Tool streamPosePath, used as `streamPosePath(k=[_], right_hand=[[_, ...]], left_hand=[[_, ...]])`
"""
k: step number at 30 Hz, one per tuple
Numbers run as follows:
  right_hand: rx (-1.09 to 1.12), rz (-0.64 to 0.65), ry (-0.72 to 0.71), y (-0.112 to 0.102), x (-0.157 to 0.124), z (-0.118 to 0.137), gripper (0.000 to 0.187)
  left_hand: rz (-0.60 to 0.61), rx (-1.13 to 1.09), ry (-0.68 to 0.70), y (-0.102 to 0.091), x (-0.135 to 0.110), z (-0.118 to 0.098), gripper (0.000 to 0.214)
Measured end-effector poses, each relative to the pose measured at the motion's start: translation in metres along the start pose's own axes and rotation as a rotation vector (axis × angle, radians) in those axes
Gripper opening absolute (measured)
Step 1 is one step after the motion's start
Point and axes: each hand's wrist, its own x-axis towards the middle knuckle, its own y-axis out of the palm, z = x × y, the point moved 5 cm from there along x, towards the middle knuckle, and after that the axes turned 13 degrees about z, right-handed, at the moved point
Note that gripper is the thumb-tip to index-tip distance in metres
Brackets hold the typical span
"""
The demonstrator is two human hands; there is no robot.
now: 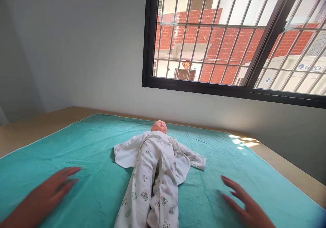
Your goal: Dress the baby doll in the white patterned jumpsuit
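A baby doll lies on its back in the middle of a teal blanket, its head point(159, 126) toward the wall. White pants point(152, 167) with small animal prints cover its front from the chest down. A matching white jacket point(132, 150) spreads out to both sides, sleeves stretched sideways. My left hand point(54, 189) hovers over the blanket to the left of the doll, fingers apart and holding nothing. To the right of the doll is my right hand point(241, 200), also empty with its fingers spread. Neither hand touches the doll or clothes.
The teal blanket point(84, 143) covers most of a wooden surface point(33, 133), whose edge shows around it. Behind rises a pale wall point(89, 51) with a barred, dark-framed window point(198, 85). Patches of sunlight fall on the back right corner.
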Motion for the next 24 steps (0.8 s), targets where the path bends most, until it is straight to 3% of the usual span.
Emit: streamPosePath(k=[3, 5, 7, 10, 12, 15, 18, 24], right_hand=[[0.177, 0.143, -0.141, 0.049, 0.039, 0.072, 0.048], [0.288, 0.199, -0.242, 0.070, 0.068, 0.118, 0.037], [0.364, 0.133, -0.362, 0.080, 0.100, 0.155, 0.030], [0.389, 0.071, -0.392, 0.095, 0.152, 0.184, 0.026], [0.370, 0.085, -0.378, 0.107, 0.180, 0.192, 0.021], [0.355, 0.119, -0.346, 0.122, 0.206, 0.193, 0.018], [0.370, 0.166, -0.301, 0.128, 0.218, 0.186, 0.023], [0.398, 0.289, -0.282, 0.126, 0.224, 0.177, 0.029]], left_hand=[[0.167, -0.196, 0.034, 0.023, 0.011, -0.030, 0.038], [0.204, -0.399, 0.076, 0.040, 0.045, -0.072, 0.039], [0.195, -0.555, 0.086, 0.054, 0.087, -0.111, 0.037], [0.206, -0.613, 0.107, 0.074, 0.143, -0.145, 0.028], [0.198, -0.589, 0.114, 0.086, 0.166, -0.150, 0.018], [0.166, -0.572, 0.114, 0.103, 0.181, -0.142, 0.009], [0.175, -0.596, 0.108, 0.115, 0.183, -0.130, 0.012], [0.323, -0.761, 0.063, 0.124, 0.186, -0.119, 0.027]])
